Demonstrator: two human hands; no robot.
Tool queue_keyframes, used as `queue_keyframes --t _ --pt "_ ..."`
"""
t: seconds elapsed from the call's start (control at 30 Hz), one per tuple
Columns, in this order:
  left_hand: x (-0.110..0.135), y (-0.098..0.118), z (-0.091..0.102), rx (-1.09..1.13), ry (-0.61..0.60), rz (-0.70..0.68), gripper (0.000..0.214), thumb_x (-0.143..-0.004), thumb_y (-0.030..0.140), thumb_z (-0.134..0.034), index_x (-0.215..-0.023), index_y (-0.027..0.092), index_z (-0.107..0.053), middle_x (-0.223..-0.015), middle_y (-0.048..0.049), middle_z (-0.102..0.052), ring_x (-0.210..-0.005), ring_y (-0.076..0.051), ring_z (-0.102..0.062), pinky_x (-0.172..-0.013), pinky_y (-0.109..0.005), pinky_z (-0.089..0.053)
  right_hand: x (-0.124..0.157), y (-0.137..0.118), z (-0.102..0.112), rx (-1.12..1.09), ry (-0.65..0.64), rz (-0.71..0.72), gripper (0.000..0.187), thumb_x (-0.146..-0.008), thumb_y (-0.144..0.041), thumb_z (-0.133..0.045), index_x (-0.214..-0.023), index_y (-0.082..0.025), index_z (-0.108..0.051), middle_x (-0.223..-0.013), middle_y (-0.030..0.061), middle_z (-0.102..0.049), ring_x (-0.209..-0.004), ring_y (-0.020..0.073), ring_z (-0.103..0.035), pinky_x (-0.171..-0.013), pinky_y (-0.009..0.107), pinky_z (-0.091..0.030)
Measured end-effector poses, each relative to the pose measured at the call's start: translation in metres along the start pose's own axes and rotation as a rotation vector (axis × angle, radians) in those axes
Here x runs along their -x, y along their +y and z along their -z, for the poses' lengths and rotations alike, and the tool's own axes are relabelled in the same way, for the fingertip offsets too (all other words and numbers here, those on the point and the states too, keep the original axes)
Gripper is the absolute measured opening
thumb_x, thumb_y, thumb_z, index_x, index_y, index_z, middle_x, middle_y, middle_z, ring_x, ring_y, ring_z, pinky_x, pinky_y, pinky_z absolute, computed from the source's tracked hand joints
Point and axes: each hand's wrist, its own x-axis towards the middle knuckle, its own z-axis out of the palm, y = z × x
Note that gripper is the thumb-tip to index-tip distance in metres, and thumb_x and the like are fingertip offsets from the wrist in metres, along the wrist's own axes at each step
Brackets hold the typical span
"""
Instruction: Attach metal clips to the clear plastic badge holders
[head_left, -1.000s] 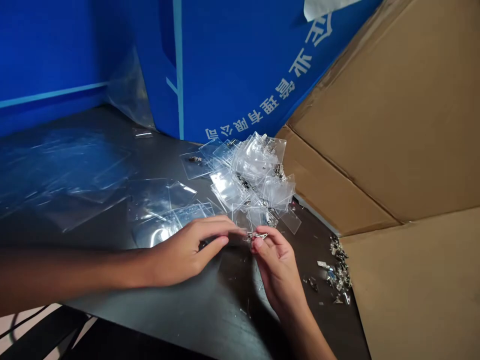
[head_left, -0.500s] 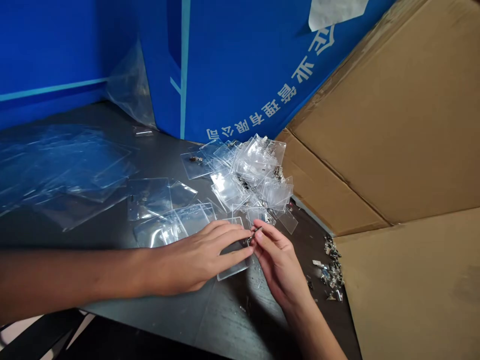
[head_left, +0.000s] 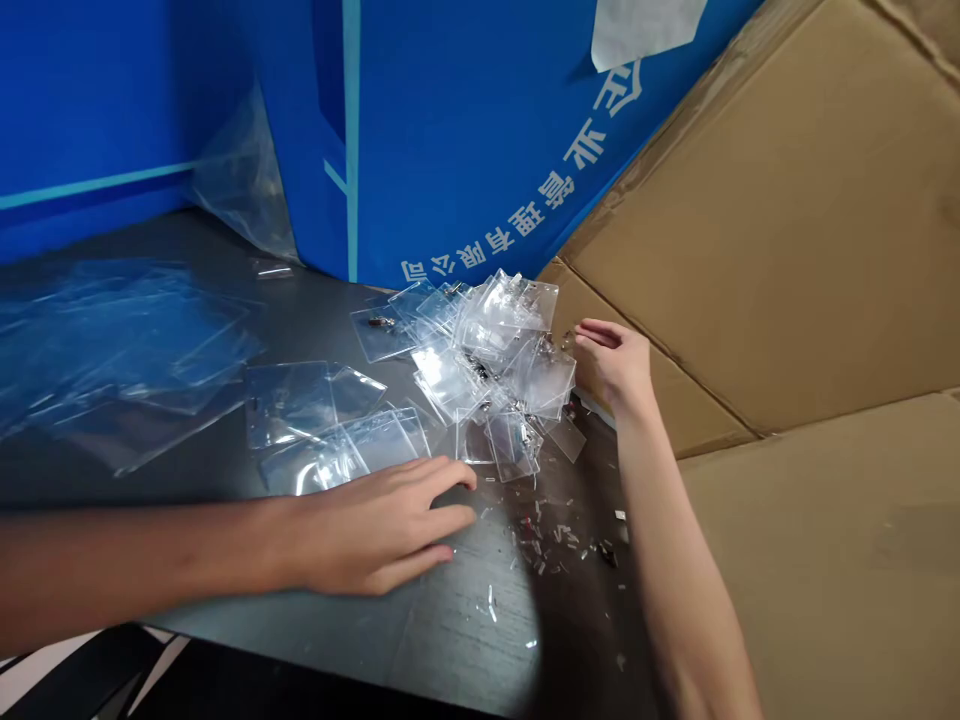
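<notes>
- You face a blue panel (head_left: 465,130) along the far edge of your dark table (head_left: 450,640); it bears white characters and a light-blue stripe.
- More blue panelling (head_left: 82,100) stands behind the far left corner.
- Brown cardboard (head_left: 765,270) borders your right edge.
- You see light gleaming by the near edge, dimming rightward.

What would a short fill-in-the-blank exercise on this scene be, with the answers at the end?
1. The lettering on the blue panel is ____ in colour.
2. The hand nearer the cardboard is the person's ____ one.
3. The left hand shows its ____, not its palm.
4. In the picture, the heaped clear plastic sleeves appear ____ (higher or lower) than the left hand.

Missing words: white; right; back; higher.
</notes>
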Motion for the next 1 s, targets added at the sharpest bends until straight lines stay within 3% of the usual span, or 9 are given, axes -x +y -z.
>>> queue_keyframes --t 0.13,0.23,0.3,0.37,0.43,0.53,0.73,0.9,1.0 --pt "0.001 -0.006 0.000 -0.042 0.015 0.076 0.030 -0.109 0.016 -0.054 -0.131 0.020 -0.073 -0.132 -0.0165 -0.072 -0.111 -0.029 -0.069 -0.097 -0.040 -0.057 0.009 0.007 0.002 0.137 0.053 0.058 0.040 -0.082 -0.012 -0.075 -0.120 -0.004 -0.081 -0.127 0.0270 -0.084 -0.112 0.0284 -0.083 -0.114 0.048 -0.062" --pt "0.003 -0.011 0.006 -0.093 0.028 0.205 0.031 -0.110 0.023 -0.057 -0.136 0.022 -0.073 -0.134 -0.0156 -0.070 -0.114 -0.031 -0.067 -0.099 -0.042 -0.055 0.043 0.015 0.032 0.251 0.058 0.096 0.035 -0.089 -0.024 -0.076 -0.120 -0.009 -0.084 -0.121 0.0241 -0.086 -0.109 0.0308 -0.083 -0.111 0.050 -0.063" --pt "0.004 -0.015 0.013 -0.165 0.005 0.333 0.035 -0.109 0.035 -0.064 -0.139 0.021 -0.072 -0.142 -0.0189 -0.067 -0.119 -0.037 -0.065 -0.100 -0.048 -0.054 0.070 0.023 0.063 0.521 0.006 0.092 0.036 -0.095 -0.032 -0.072 -0.123 -0.013 -0.084 -0.115 0.0220 -0.087 -0.106 0.0324 -0.084 -0.106 0.049 -0.064" --pt "0.006 -0.020 0.021 -0.276 -0.050 0.469 0.049 -0.103 0.047 -0.074 -0.141 0.017 -0.072 -0.146 -0.0240 -0.065 -0.123 -0.045 -0.063 -0.099 -0.055 -0.054 0.093 0.036 0.095 0.951 -0.116 -0.021 0.038 -0.101 -0.034 -0.066 -0.131 -0.019 -0.083 -0.117 0.0169 -0.088 -0.108 0.0314 -0.084 -0.103 0.044 -0.063" --pt "0.006 -0.023 0.028 -0.375 -0.140 0.574 0.059 -0.095 0.052 -0.083 -0.137 0.012 -0.075 -0.141 -0.0276 -0.066 -0.122 -0.050 -0.063 -0.097 -0.058 -0.054 0.111 0.053 0.124 1.097 -0.137 -0.151 0.038 -0.098 -0.035 -0.071 -0.128 -0.016 -0.084 -0.115 0.0207 -0.088 -0.107 0.0370 -0.085 -0.096 0.046 -0.063" --pt "0.004 -0.025 0.034 -0.412 -0.266 0.637 0.054 -0.094 0.052 -0.084 -0.130 0.012 -0.077 -0.131 -0.0257 -0.068 -0.118 -0.048 -0.065 -0.094 -0.054 -0.055 0.125 0.082 0.150 1.204 -0.128 -0.316 0.038 -0.093 -0.036 -0.077 -0.121 -0.013 -0.087 -0.107 0.0269 -0.087 -0.102 0.0441 -0.086 -0.087 0.050 -0.064" --pt "-0.002 -0.026 0.036 -0.336 -0.243 0.628 0.036 -0.098 0.042 -0.077 -0.124 0.017 -0.077 -0.126 -0.0183 -0.068 -0.114 -0.040 -0.066 -0.093 -0.048 -0.054 0.126 0.120 0.157 1.216 -0.161 -0.369 0.025 -0.091 -0.029 -0.080 -0.112 -0.018 -0.088 -0.110 0.0213 -0.089 -0.101 0.0384 -0.086 -0.083 0.042 -0.062" --pt "-0.001 -0.031 0.037 -0.279 -0.242 0.664 0.041 -0.094 0.043 -0.082 -0.126 0.019 -0.074 -0.128 -0.0168 -0.065 -0.116 -0.040 -0.066 -0.096 -0.049 -0.054 0.126 0.136 0.160 1.196 -0.094 -0.345 0.009 -0.084 -0.021 -0.080 -0.091 -0.022 -0.085 -0.087 0.0146 -0.085 -0.078 0.0328 -0.082 -0.069 0.038 -0.055" --pt "0.000 -0.032 0.038 -0.256 -0.227 0.652 0.037 -0.094 0.040 -0.080 -0.124 0.019 -0.073 -0.126 -0.0161 -0.066 -0.118 -0.039 -0.066 -0.095 -0.048 -0.055 0.128 0.142 0.164 1.175 -0.057 -0.331 0.008 -0.079 -0.017 -0.079 -0.083 -0.024 -0.081 -0.078 0.0113 -0.082 -0.071 0.0308 -0.078 -0.067 0.037 -0.052"
